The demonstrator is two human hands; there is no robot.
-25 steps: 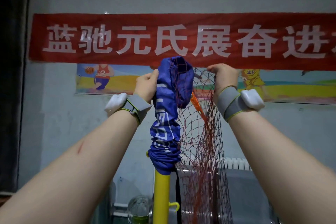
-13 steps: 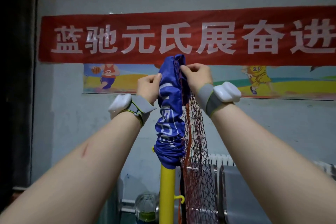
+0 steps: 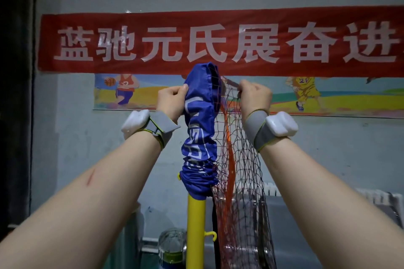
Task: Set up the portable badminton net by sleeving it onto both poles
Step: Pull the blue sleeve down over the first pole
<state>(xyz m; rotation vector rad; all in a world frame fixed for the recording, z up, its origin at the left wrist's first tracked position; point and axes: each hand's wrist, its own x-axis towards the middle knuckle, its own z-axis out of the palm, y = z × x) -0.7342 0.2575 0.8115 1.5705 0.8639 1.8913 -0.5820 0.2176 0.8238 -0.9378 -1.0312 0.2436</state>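
Note:
A yellow pole (image 3: 196, 231) stands upright in the middle, with a small yellow hook on its right side. The net's blue fabric sleeve (image 3: 200, 129) is bunched over the pole's upper part, its open top above my hands. My left hand (image 3: 172, 99) grips the sleeve's left side near the top. My right hand (image 3: 254, 96) pinches the net's top edge just right of the sleeve. The dark red mesh (image 3: 238, 177) with an orange band hangs down beside the pole.
A grey wall with a red banner (image 3: 218, 43) and a sports poster (image 3: 328, 98) is close behind. A clear bottle (image 3: 171, 247) stands low left of the pole. A white radiator (image 3: 328, 196) and metal panels are at the lower right.
My right hand has moved away from the sleeve's top to the right and now pulls the net's top edge out. The left hand stays on the sleeve.

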